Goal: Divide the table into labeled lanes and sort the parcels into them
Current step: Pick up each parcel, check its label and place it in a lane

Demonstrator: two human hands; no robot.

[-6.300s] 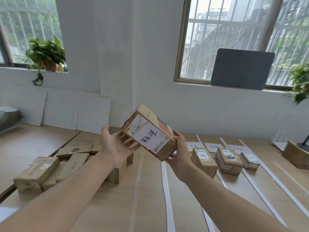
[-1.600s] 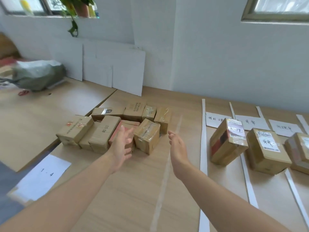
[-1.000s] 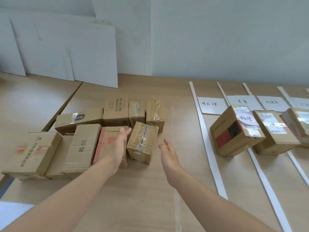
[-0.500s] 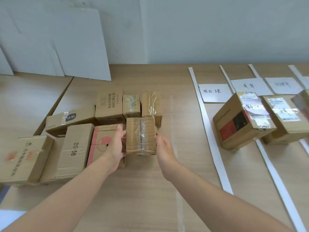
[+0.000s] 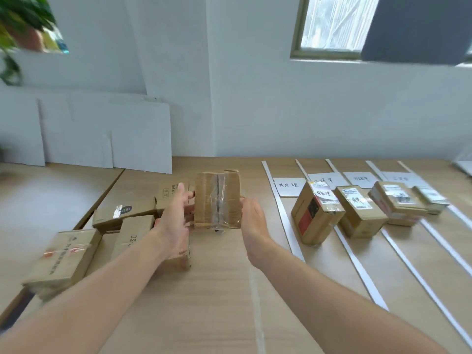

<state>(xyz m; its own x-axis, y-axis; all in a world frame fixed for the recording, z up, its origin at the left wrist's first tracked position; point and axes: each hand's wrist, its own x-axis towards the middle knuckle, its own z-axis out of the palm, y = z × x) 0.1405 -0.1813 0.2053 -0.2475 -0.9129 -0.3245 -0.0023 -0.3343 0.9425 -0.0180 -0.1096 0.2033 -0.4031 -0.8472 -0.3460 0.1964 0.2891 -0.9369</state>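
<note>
A small taped cardboard parcel (image 5: 217,200) is raised above the table between both hands. My left hand (image 5: 173,221) grips its left side and my right hand (image 5: 251,221) grips its right side. Behind and left of it lies the pile of unsorted parcels (image 5: 127,213). To the right, white paper strips (image 5: 281,210) mark lanes with handwritten paper labels (image 5: 288,186) at their far ends. A parcel with a red patch (image 5: 315,215) stands in the first lane, another parcel (image 5: 358,210) in the second, and two more parcels (image 5: 396,203) beyond.
White boards (image 5: 102,134) lean against the wall behind the pile. A long flat box (image 5: 61,259) lies at the table's left edge. The wooden table (image 5: 217,290) shows bare surface in front of me. A potted plant (image 5: 23,19) sits on the left windowsill.
Both hands reached to the pile, took hold of the small taped parcel and have lifted it off the table. My view has tilted up toward the wall and window.
</note>
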